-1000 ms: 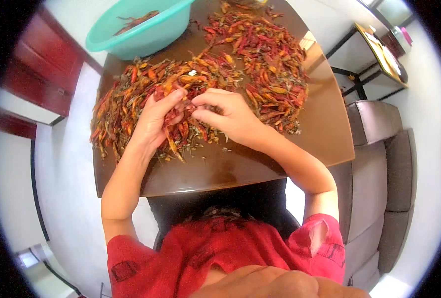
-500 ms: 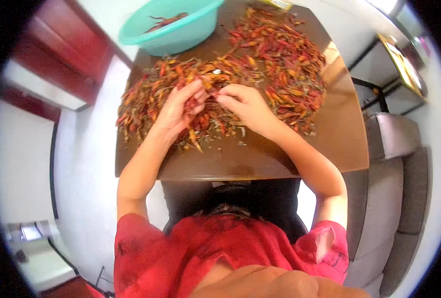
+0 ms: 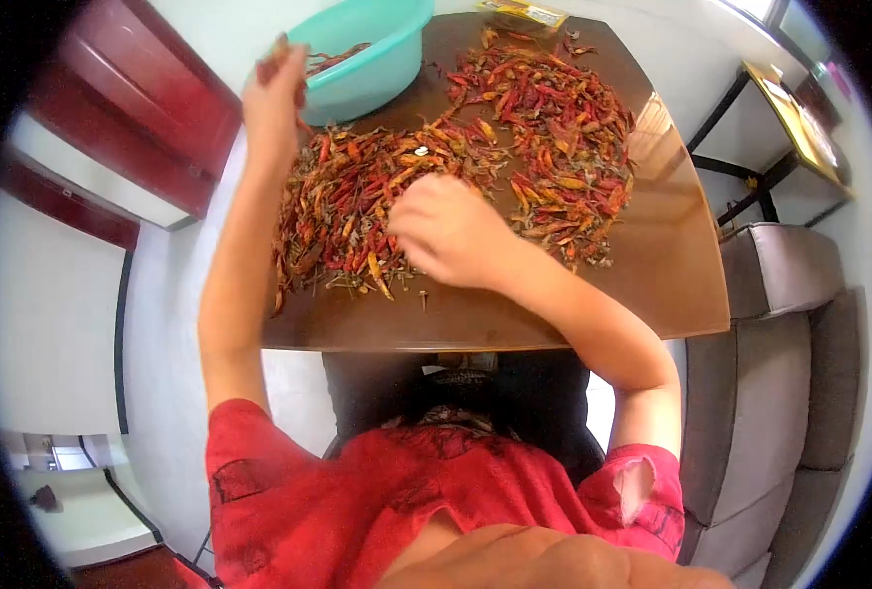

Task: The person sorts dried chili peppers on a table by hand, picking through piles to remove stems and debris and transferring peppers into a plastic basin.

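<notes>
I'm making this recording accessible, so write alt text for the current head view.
Seen from above, a blurred left hand, apparently gripping reddish dried chilies, is raised by a turquoise basin with more chilies inside. The right hand is over dried chilies heaped on a brown table.

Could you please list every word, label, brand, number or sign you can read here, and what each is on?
No text can be read.
Yellow packet at the table's far edge: printed, but too small and blurred.
Red shirt: dark markings, no readable letters.
Side stand: too blurred to tell whether anything on it bears text.
</notes>
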`<act>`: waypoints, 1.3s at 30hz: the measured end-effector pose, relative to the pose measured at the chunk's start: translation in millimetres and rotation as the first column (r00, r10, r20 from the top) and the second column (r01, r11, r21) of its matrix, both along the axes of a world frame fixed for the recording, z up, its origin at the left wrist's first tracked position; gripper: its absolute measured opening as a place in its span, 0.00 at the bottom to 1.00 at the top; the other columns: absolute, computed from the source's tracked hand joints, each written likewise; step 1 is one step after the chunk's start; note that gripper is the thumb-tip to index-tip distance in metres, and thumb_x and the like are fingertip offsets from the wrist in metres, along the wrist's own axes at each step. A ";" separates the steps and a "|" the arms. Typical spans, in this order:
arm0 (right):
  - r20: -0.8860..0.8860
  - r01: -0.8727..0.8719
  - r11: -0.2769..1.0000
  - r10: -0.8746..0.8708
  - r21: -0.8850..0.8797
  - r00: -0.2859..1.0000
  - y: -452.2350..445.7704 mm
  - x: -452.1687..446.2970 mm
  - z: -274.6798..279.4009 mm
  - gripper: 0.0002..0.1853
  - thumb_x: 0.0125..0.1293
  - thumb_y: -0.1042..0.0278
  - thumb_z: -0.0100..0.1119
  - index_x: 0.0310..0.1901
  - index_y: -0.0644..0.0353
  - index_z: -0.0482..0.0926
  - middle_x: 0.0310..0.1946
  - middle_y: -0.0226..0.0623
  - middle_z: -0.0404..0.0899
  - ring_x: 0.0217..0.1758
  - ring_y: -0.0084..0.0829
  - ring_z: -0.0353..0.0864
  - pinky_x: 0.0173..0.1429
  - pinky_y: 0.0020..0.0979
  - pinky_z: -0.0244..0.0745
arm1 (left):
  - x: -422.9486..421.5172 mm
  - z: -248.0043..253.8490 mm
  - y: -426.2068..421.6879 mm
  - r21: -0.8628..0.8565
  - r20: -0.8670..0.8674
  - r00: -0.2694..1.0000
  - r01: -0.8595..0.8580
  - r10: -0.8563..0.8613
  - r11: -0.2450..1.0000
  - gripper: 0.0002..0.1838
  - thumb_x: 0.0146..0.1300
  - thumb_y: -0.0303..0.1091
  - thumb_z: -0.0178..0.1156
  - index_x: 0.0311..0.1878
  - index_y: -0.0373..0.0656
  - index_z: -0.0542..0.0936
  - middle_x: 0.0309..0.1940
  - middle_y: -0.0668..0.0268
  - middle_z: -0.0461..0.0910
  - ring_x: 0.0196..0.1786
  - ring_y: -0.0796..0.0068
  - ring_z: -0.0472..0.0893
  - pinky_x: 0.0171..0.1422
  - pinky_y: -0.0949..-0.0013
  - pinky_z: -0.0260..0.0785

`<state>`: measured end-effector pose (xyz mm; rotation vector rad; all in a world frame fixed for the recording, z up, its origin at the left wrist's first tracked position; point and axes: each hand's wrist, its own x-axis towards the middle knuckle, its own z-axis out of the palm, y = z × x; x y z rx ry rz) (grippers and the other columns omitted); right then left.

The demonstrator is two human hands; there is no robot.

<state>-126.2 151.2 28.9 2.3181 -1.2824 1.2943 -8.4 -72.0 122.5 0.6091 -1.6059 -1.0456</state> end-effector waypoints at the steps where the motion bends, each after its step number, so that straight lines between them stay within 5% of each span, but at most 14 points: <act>1: -0.025 -0.065 0.998 0.065 0.001 0.998 2.4 5.7 0.9 0.06 0.53 0.70 0.63 0.34 0.58 0.78 0.36 0.34 0.78 0.44 0.39 0.76 0.49 0.38 0.72 | -10.3 16.0 -11.9 -0.066 0.009 0.999 -0.032 0.033 0.997 0.14 0.63 0.42 0.66 0.41 0.41 0.79 0.24 0.75 0.70 0.25 0.84 0.67 0.28 0.76 0.56; 6: -0.025 -0.223 0.974 0.222 -0.033 0.975 10.0 27.9 -11.8 0.07 0.50 0.69 0.63 0.25 0.56 0.73 0.26 0.33 0.72 0.35 0.37 0.74 0.39 0.36 0.72 | -54.7 23.9 -135.3 -0.209 0.188 0.981 -0.005 0.045 0.978 0.28 0.58 0.46 0.69 0.53 0.33 0.77 0.32 0.68 0.79 0.28 0.82 0.73 0.33 0.76 0.66; 9: -0.095 -0.202 0.977 0.208 0.072 0.973 15.1 30.7 -17.0 0.08 0.55 0.63 0.60 0.24 0.55 0.77 0.25 0.32 0.76 0.36 0.36 0.76 0.38 0.36 0.76 | -69.5 15.3 -161.1 -0.312 0.544 0.787 -0.132 0.291 0.941 0.40 0.54 0.57 0.69 0.60 0.33 0.75 0.35 0.62 0.82 0.33 0.73 0.81 0.43 0.71 0.73; 14: -0.062 -0.191 0.978 0.196 0.079 0.979 17.9 25.2 -12.1 0.08 0.54 0.63 0.61 0.23 0.56 0.77 0.24 0.33 0.77 0.36 0.36 0.77 0.36 0.37 0.77 | -103.4 -12.2 -167.3 -0.672 0.553 0.531 -0.171 0.642 0.721 0.33 0.60 0.56 0.64 0.58 0.36 0.77 0.46 0.53 0.84 0.48 0.61 0.82 0.59 0.61 0.69; 16: -0.056 -0.195 0.979 0.199 0.062 0.978 17.3 25.2 -12.0 0.08 0.54 0.62 0.61 0.24 0.56 0.77 0.25 0.33 0.78 0.35 0.36 0.78 0.35 0.37 0.77 | -115.8 -13.6 -125.5 -0.840 0.294 0.869 0.036 0.398 0.541 0.21 0.65 0.46 0.60 0.52 0.40 0.82 0.46 0.55 0.83 0.51 0.60 0.80 0.57 0.61 0.70; 17: -0.021 -0.220 0.976 0.219 -0.008 0.975 16.6 27.2 -13.2 0.08 0.52 0.64 0.61 0.22 0.55 0.74 0.22 0.32 0.74 0.32 0.35 0.76 0.31 0.35 0.75 | -122.4 -15.6 -84.3 -0.753 0.405 0.872 0.147 0.276 0.642 0.16 0.65 0.41 0.58 0.49 0.41 0.83 0.46 0.56 0.83 0.51 0.58 0.80 0.57 0.61 0.70; 18: 0.013 -0.240 0.968 0.242 -0.079 0.970 16.4 29.1 -14.0 0.08 0.50 0.66 0.60 0.20 0.54 0.71 0.20 0.31 0.70 0.29 0.33 0.74 0.27 0.34 0.74 | -125.8 -21.5 -35.6 -0.644 0.498 0.856 0.257 0.140 0.721 0.12 0.66 0.36 0.57 0.46 0.41 0.84 0.45 0.57 0.83 0.50 0.57 0.80 0.57 0.60 0.71; 22: -0.001 -0.269 0.959 0.270 -0.089 0.963 18.3 33.2 -15.4 0.09 0.47 0.66 0.60 0.19 0.54 0.70 0.18 0.30 0.69 0.27 0.32 0.74 0.26 0.34 0.73 | -123.3 -53.5 72.3 -0.521 0.840 0.536 0.840 -0.083 0.153 0.09 0.57 0.28 0.64 0.43 0.42 0.82 0.35 0.61 0.80 0.41 0.62 0.78 0.49 0.60 0.69; 24: -0.014 -0.253 0.962 0.253 -0.104 0.967 19.6 34.0 -15.0 0.09 0.45 0.66 0.60 0.18 0.54 0.69 0.17 0.29 0.68 0.26 0.32 0.73 0.25 0.34 0.73 | -114.4 -73.8 107.4 -0.527 0.838 0.534 0.845 -0.110 0.088 0.15 0.53 0.28 0.66 0.46 0.44 0.81 0.37 0.62 0.77 0.43 0.61 0.75 0.49 0.60 0.65; 28: -0.058 -0.248 0.969 0.247 -0.013 0.967 21.4 32.6 -14.6 0.09 0.51 0.62 0.61 0.22 0.54 0.75 0.20 0.30 0.76 0.30 0.35 0.78 0.31 0.37 0.76 | -111.6 -100.5 122.3 -0.493 0.855 0.511 0.853 -0.086 0.170 0.20 0.51 0.27 0.66 0.49 0.44 0.77 0.43 0.63 0.74 0.49 0.60 0.72 0.52 0.59 0.65; 30: -0.005 -0.251 0.950 0.255 -0.184 0.967 18.2 35.0 -16.1 0.09 0.44 0.67 0.60 0.18 0.54 0.68 0.16 0.29 0.67 0.24 0.32 0.73 0.24 0.34 0.71 | -113.8 -106.5 122.0 -0.471 0.861 0.498 0.858 -0.104 0.205 0.17 0.50 0.26 0.66 0.46 0.43 0.77 0.44 0.63 0.74 0.48 0.60 0.72 0.52 0.61 0.65; 34: 0.015 -0.239 0.957 0.245 -0.165 0.970 18.3 35.1 -17.3 0.09 0.46 0.67 0.60 0.18 0.54 0.69 0.16 0.29 0.67 0.24 0.32 0.72 0.24 0.34 0.71 | -114.7 -110.4 121.7 -0.477 0.842 0.519 0.844 -0.146 0.247 0.13 0.52 0.25 0.65 0.42 0.42 0.76 0.40 0.62 0.75 0.45 0.59 0.73 0.51 0.61 0.66; 38: 0.030 -0.211 0.965 0.218 -0.157 0.975 19.6 31.0 -12.3 0.08 0.48 0.68 0.60 0.19 0.54 0.71 0.17 0.31 0.69 0.25 0.33 0.73 0.27 0.34 0.72 | -109.9 -110.3 118.4 -0.328 0.766 0.560 0.763 -0.316 0.557 0.09 0.61 0.29 0.63 0.44 0.40 0.77 0.38 0.64 0.79 0.45 0.67 0.76 0.50 0.63 0.68; 39: 0.021 -0.198 0.969 0.203 -0.146 0.979 19.1 27.1 -9.2 0.06 0.49 0.69 0.61 0.21 0.55 0.74 0.18 0.33 0.72 0.26 0.34 0.75 0.29 0.35 0.73 | -108.8 -113.7 118.3 -0.134 0.671 0.584 0.702 -0.457 0.699 0.09 0.61 0.31 0.63 0.43 0.40 0.78 0.35 0.66 0.79 0.41 0.72 0.76 0.47 0.66 0.68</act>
